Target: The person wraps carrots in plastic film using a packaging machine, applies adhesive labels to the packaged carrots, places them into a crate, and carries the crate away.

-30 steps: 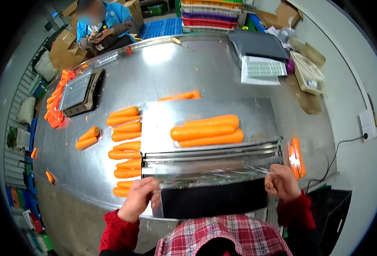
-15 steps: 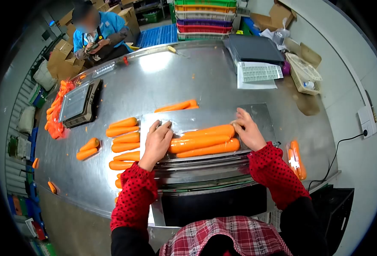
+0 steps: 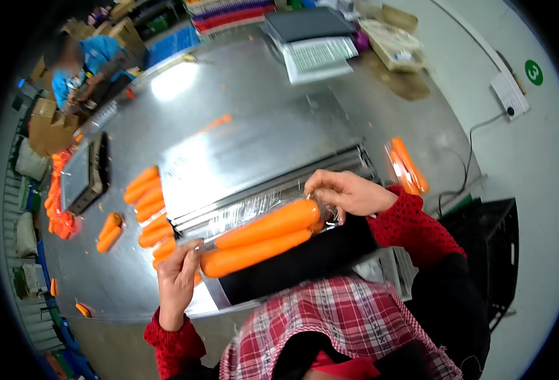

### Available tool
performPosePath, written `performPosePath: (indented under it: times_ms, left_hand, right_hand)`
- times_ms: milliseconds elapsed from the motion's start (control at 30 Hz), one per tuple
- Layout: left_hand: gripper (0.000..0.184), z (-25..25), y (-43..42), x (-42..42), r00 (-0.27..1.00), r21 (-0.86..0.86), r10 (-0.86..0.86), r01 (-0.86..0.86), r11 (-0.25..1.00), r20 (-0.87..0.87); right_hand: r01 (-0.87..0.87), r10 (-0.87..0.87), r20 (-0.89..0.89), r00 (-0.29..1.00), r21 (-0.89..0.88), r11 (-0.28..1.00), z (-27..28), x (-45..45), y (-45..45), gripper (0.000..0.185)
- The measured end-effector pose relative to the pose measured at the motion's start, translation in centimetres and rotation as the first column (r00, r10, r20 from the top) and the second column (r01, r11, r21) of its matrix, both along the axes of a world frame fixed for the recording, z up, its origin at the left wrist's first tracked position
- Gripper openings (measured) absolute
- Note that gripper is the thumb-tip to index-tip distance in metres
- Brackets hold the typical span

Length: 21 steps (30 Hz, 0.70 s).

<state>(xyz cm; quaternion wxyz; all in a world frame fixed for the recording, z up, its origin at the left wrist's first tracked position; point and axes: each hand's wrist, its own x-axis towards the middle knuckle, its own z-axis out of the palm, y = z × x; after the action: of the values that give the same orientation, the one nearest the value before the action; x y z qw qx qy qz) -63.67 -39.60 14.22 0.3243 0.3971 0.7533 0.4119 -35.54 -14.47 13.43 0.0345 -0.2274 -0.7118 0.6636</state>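
A bundle of large carrots (image 3: 260,242) with clear plastic film around it hangs between my hands, over the black plate (image 3: 279,269) at the front of the wrapping machine. My left hand (image 3: 179,272) is closed on the film at the bundle's left end. At the right end my right hand (image 3: 343,193) pinches the film beside the carrot tips. Behind the bundle lie the machine's metal rollers (image 3: 273,183) and its flat metal top (image 3: 254,145), with no carrots on it.
Wrapped carrot packs (image 3: 146,193) line the machine's left side; another pack (image 3: 406,166) lies right. A scale (image 3: 84,174), a red net of carrots (image 3: 58,196), papers (image 3: 317,57) and a basket (image 3: 393,44) stand farther out. A person (image 3: 86,69) is at the far left.
Both hands have pulled back toward my body and lifted the carrot bundle off the metal top, with film now around it. The whole view has turned and shifted.
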Motion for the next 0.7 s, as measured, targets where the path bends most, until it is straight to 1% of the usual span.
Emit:
performPosePath:
  times_ms: [33, 100, 133, 167, 200, 233, 267, 300, 333, 367, 400, 433, 467, 500, 533, 567, 600, 633, 667, 700]
  left_hand:
    - [0.024, -0.7, -1.7, 1.0, 0.996, -0.087, 0.019, -0.012, 0.996, 0.081]
    - [0.029, -3.5, -3.6, 2.5, 0.973, -0.354, 0.089, -0.009, 0.935, 0.211]
    - [0.029, -5.0, -4.3, 2.8, 0.979, -0.349, 0.090, -0.020, 0.937, 0.183]
    - [0.029, -6.4, -4.9, 2.9, 0.984, -0.335, 0.091, -0.035, 0.941, 0.152]
    - [0.028, -7.3, -5.6, 1.9, 0.965, -0.278, 0.211, -0.162, 0.947, 0.154]
    - [0.028, -7.8, -5.8, 1.1, 0.965, -0.279, 0.211, -0.162, 0.947, 0.155]
    - [0.028, -8.0, -6.2, 0.3, 0.928, -0.207, 0.360, -0.335, 0.919, 0.098]
    - [0.028, -8.2, -6.4, -0.1, 0.860, -0.119, 0.507, -0.499, 0.859, 0.053]
    - [0.025, -8.2, -6.3, 0.8, 0.881, -0.025, 0.472, -0.472, 0.881, 0.030]
    - [0.022, -8.8, -6.6, 1.8, 0.893, 0.034, 0.429, -0.429, 0.903, -0.136]
    - [0.020, -8.6, -7.0, 2.8, 0.919, -0.016, 0.393, -0.393, 0.919, 0.005]
    - [0.019, -8.3, -7.8, 3.5, 0.921, -0.069, 0.364, -0.358, 0.931, 0.140]
    - [0.016, -10.0, -8.6, 3.4, 0.939, -0.026, 0.304, -0.304, 0.952, 0.159]
    - [0.012, -11.4, -8.8, 3.4, 0.937, 0.043, 0.298, -0.310, 0.950, 0.181]
    - [0.009, -12.6, -8.9, 3.5, 0.936, 0.112, 0.288, -0.314, 0.943, 0.204]
    - [0.008, -12.7, -8.1, 4.2, 0.924, 0.220, 0.296, -0.349, 0.911, 0.240]
    - [0.009, -12.7, -8.3, 4.7, 0.869, 0.217, 0.346, -0.435, 0.874, 0.353]
    - [0.012, -12.9, -8.0, 5.2, 0.800, 0.207, 0.372, -0.510, 0.835, 0.471]
    - [0.015, -12.6, -7.0, 6.4, 0.783, 0.300, 0.420, -0.581, 0.756, 0.459]
    - [0.019, -13.3, -6.5, 6.6, 0.809, 0.375, 0.446, -0.577, 0.725, 0.382]
  right_hand:
    - [-0.009, 0.012, 0.052, 0.999, -0.054, 0.998, -1.1, 1.2, -1.5, 0.022]
    - [0.080, -0.053, 0.187, 0.981, -0.138, 0.987, -3.8, 2.9, -4.0, 0.021]
    - [0.278, -0.238, 0.205, 0.949, -0.196, 0.940, -5.8, 3.9, -4.7, 0.022]
    - [0.461, -0.412, 0.229, 0.882, -0.238, 0.855, -7.0, 4.8, -5.1, 0.023]
    - [0.631, -0.606, 0.181, 0.775, -0.270, 0.727, -7.5, 5.5, -5.3, 0.023]
    - [0.696, -0.693, 0.146, 0.706, -0.321, 0.642, -8.9, 6.9, -5.1, 0.022]
    - [0.723, -0.768, 0.103, 0.632, -0.437, 0.535, -10.2, 7.8, -5.1, 0.021]
    - [0.720, -0.834, 0.070, 0.548, -0.547, 0.427, -11.0, 8.3, -5.0, 0.021]
    - [0.725, -0.777, 0.080, 0.624, -0.431, 0.537, -11.0, 8.7, -5.3, 0.025]
    - [0.718, -0.773, 0.069, 0.630, -0.432, 0.546, -10.5, 8.9, -5.5, 0.025]
    - [0.675, -0.666, 0.137, 0.734, -0.260, 0.690, -9.6, 8.9, -6.2, 0.026]
    - [0.573, -0.541, 0.230, 0.809, -0.100, 0.813, -8.8, 8.5, -7.0, 0.027]
    - [0.557, -0.538, 0.232, 0.811, -0.020, 0.830, -7.9, 7.4, -7.7, 0.027]
    - [0.504, -0.506, 0.127, 0.853, 0.048, 0.862, -9.2, 7.4, -7.7, 0.024]
    - [0.538, -0.532, 0.184, 0.827, 0.015, 0.843, -9.7, 7.5, -7.7, 0.020]
    - [0.581, -0.563, 0.239, 0.791, -0.005, 0.814, -9.9, 7.2, -7.8, 0.017]
    - [0.634, -0.635, 0.064, 0.770, 0.024, 0.773, -10.9, 6.8, -8.7, 0.013]
    - [0.696, -0.689, -0.113, 0.716, 0.045, 0.716, -11.9, 6.5, -9.8, 0.010]
    - [0.755, -0.738, -0.230, 0.634, -0.021, 0.655, -11.9, 5.2, -10.7, 0.011]
    - [0.765, -0.715, -0.309, 0.627, 0.071, 0.640, -11.7, 4.1, -11.0, 0.011]
